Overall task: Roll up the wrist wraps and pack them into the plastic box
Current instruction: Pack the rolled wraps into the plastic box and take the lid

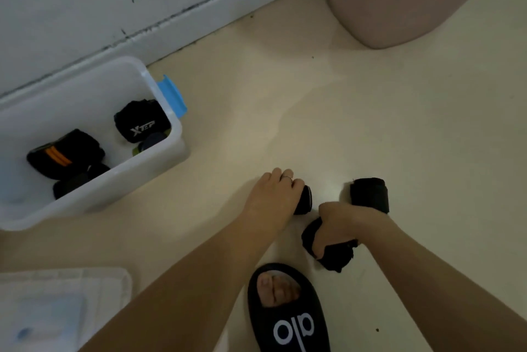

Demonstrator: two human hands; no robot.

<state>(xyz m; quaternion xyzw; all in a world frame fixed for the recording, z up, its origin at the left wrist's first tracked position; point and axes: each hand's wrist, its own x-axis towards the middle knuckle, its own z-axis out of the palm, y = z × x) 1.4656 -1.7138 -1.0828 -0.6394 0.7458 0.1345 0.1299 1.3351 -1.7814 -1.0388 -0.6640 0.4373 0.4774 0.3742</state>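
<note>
- The left hand (273, 194) curled over a black rolled wrap (304, 200) on the floor (370, 129)
- The right hand (335, 226) clutched a crumpled, soft black wrap (328, 257)
- A third wrap (370, 194) lay just beyond it
- Other rolls (65, 154) sat in the plastic box (171, 149), far left
- Light and limp, the fabric likely wants gripping around the roll's middle so it won't unwind

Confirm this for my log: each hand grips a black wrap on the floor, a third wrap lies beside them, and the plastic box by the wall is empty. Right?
Not quite. The head view shows the plastic box already holds rolled wraps, including an orange-striped wrap and an XTEP wrap. The rest stands.
</note>
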